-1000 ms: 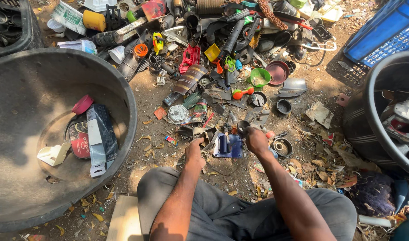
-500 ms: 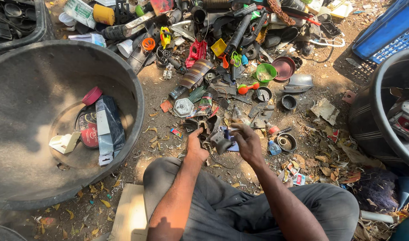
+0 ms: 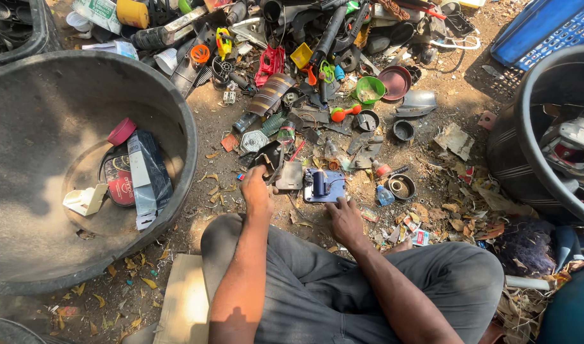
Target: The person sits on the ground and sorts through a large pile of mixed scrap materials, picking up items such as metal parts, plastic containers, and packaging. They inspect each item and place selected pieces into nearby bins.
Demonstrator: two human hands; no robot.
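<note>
A flat blue-grey plastic panel with a dark blue knob on it (image 3: 324, 185) lay on the dirt just in front of the seated person's knees, at the near edge of a spread of mixed scrap. The right hand (image 3: 345, 220) rested palm down at the panel's near edge, its fingers spread and touching the panel rather than gripping it. The left hand (image 3: 255, 191) was closed around a dark, bent piece of black plastic scrap (image 3: 268, 159), held just off the ground to the left of the panel. Between the two pieces lay a small grey-brown rectangular plate (image 3: 290, 176).

To the left stood a large round grey tub (image 3: 177, 121), holding a pink roll (image 3: 121, 131), a red and black round tin lid (image 3: 118, 180) and a dark blue packet (image 3: 150, 171). Beyond the hands the scrap heap held a green plastic bowl (image 3: 370, 90), a dark red round dish (image 3: 395, 82), a red plastic frame (image 3: 270, 64) and a yellow square cup (image 3: 301, 55). A small round metal cap (image 3: 403, 187) sat to the right of the panel among dry leaves. At the right edge stood a black round tub (image 3: 515, 146), with a blue plastic crate (image 3: 547, 28) behind it. The person sat cross-legged in grey trousers (image 3: 343, 299).
</note>
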